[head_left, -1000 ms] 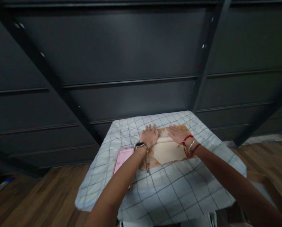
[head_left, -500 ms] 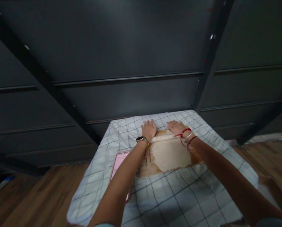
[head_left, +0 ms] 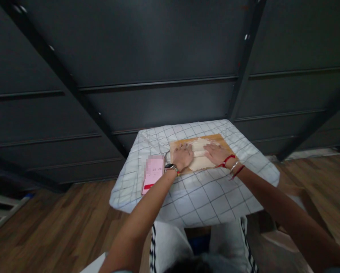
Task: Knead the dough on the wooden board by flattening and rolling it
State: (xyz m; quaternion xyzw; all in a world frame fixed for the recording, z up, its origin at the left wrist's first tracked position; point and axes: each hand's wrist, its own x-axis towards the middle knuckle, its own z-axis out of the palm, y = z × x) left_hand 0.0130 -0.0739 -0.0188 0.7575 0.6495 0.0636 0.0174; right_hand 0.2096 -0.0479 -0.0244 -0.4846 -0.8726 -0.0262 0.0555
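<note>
A thin sheet of pale dough (head_left: 201,164) lies spread on a wooden board (head_left: 215,138). Across the dough rests a pale rolling pin (head_left: 199,153), its ends covered by my hands. My left hand (head_left: 183,155) lies flat over the pin's left end, fingers stretched forward. Over the right end, my right hand (head_left: 216,152) is also flat with its fingers extended. Neither hand wraps round the pin. Dough shows both beyond the pin and on my side of it.
A phone (head_left: 157,172) with a pink screen lies left of the board on the checked tablecloth (head_left: 204,201). Dark metal panels (head_left: 158,102) rise behind the table. An open cardboard box (head_left: 309,204) sits on the floor at right, and a white frame (head_left: 9,212) stands at left.
Both hands and the rolling pin have come back toward me from the dough's far edge. My view has shifted, and my legs and the table's near edge now show.
</note>
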